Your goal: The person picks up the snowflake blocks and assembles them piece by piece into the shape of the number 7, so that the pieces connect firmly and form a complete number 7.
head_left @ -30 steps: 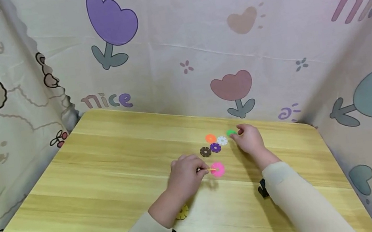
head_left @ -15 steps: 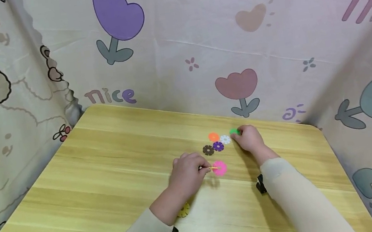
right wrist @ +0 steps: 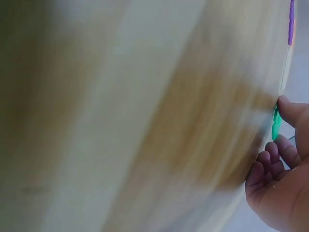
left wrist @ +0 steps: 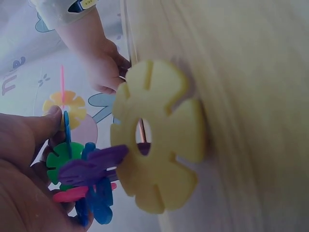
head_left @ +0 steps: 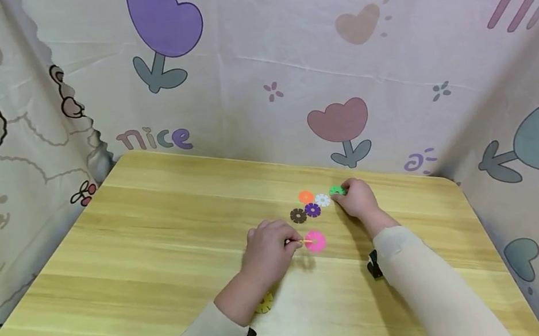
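My left hand holds a cluster of interlocking snowflake discs, in green, blue, purple and pink. At its far end, a pink disc joins a yellow one seen edge-on in the head view. A larger-looking yellow disc faces the left wrist camera, overlapped at its rim by the purple piece; the palm hides part of the cluster. My right hand pinches a green disc between thumb and finger at the table's far side. In the right wrist view this green disc appears edge-on.
Left of the green disc lie orange, white, purple and brown discs, close together on the wooden table. A printed curtain hangs behind the table's far edge.
Slightly more of the green disc now shows at my right fingertips. My left hand keeps its hold on the cluster, almost unmoved. The head view has shifted a little.
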`<state>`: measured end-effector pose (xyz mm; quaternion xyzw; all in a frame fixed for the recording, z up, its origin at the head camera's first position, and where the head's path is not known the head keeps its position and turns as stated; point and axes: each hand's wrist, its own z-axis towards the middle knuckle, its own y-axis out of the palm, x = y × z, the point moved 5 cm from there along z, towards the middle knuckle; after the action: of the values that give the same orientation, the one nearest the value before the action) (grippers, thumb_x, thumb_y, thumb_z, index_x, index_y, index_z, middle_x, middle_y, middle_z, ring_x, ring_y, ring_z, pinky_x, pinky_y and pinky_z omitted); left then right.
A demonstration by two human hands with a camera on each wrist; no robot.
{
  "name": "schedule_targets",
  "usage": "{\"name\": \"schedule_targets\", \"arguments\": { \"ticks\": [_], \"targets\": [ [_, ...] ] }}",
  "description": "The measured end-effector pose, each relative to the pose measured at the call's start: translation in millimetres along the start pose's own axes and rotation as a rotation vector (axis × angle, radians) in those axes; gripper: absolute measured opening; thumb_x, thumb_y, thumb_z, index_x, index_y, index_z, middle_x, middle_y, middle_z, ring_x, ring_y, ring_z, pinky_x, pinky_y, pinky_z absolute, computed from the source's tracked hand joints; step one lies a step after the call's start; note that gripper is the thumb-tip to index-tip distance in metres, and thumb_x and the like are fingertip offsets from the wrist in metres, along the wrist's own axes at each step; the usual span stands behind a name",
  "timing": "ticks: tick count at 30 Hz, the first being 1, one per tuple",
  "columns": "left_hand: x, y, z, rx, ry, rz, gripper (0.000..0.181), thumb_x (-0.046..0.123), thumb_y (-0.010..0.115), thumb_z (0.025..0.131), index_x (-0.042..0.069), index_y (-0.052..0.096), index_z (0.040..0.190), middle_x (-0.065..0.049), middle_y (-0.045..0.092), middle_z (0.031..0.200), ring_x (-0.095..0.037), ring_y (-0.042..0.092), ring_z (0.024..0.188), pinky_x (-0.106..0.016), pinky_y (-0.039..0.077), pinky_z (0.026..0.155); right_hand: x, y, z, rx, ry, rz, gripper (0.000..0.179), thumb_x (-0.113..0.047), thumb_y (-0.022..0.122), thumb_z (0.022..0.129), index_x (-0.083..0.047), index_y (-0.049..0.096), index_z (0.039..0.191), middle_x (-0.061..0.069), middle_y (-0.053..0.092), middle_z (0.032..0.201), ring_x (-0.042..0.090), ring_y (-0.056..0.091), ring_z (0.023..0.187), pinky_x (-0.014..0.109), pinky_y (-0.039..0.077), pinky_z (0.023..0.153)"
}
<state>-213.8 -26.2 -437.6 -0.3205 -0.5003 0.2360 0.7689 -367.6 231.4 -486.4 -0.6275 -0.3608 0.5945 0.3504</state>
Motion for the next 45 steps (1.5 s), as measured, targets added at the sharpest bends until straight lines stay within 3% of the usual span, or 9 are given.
{"name": "schedule_targets", "arguments": {
  "ticks": [9,15,19,24,33,45],
  "targets": [
    [-3.6,2.0,2.7,0.008,-0.027,-0.004,0.007,0.027,0.079,0.096,0.021,0.080,0.092,0.011,0.075,0.103,-0.018,0.064,0.101,-0.050,0.045,0.096,-0.1,-4.0,-10.4,0.040,0.037,0.159,0.033,-0.017,0.073,0.101,0.006,0.063,0.122,0.019,0.062,0.109,0.033,0.057,0.100,0.047,0.050,0.092],
    [-5.9,3.2,1.3,0.012,-0.026,0.016,0.007,0.027,0.079,0.096,0.022,0.079,0.091,0.011,0.075,0.103,-0.018,0.064,0.101,-0.049,0.045,0.093,1.8,-6.4,-22.0,0.071,0.023,0.311,0.026,-0.011,0.070,0.103,0.008,0.070,0.120,0.018,0.067,0.105,0.025,0.059,0.093,0.031,0.051,0.078],
    [-5.9,2.6,1.2,0.014,-0.026,0.015,0.009,0.028,0.079,0.096,0.020,0.079,0.094,0.011,0.075,0.103,-0.019,0.064,0.102,-0.049,0.045,0.094,0.2,-11.2,-39.9,0.094,-0.005,0.429,0.023,-0.008,0.072,0.101,0.008,0.073,0.118,0.017,0.070,0.104,0.020,0.059,0.090,0.021,0.051,0.073],
    [-4.7,1.8,2.7,0.018,-0.032,0.011,0.008,0.028,0.080,0.095,0.019,0.079,0.094,0.010,0.075,0.104,-0.020,0.065,0.106,-0.050,0.045,0.095,-7.9,-15.3,-68.0,0.107,-0.034,0.534,0.019,-0.003,0.074,0.098,0.008,0.073,0.113,0.013,0.070,0.097,0.016,0.059,0.086,0.017,0.051,0.070],
    [-2.9,0.6,3.6,0.027,-0.044,0.004,0.005,0.026,0.081,0.094,0.021,0.080,0.094,0.010,0.075,0.103,-0.020,0.065,0.105,-0.050,0.044,0.095,-23.6,-17.5,-106.2,0.091,-0.164,0.596,0.009,0.004,0.076,0.094,0.006,0.075,0.103,0.013,0.068,0.089,0.015,0.059,0.077,0.020,0.052,0.067],
    [-1.8,-0.9,3.4,0.026,-0.048,0.027,0.006,0.026,0.079,0.096,0.020,0.081,0.097,0.009,0.076,0.106,-0.021,0.066,0.104,-0.048,0.044,0.092,-34.0,-17.6,-128.3,0.081,-0.337,0.625,0.006,0.010,0.075,0.092,0.006,0.076,0.097,0.014,0.072,0.085,0.009,0.059,0.070,0.020,0.051,0.062]
  ]
}}
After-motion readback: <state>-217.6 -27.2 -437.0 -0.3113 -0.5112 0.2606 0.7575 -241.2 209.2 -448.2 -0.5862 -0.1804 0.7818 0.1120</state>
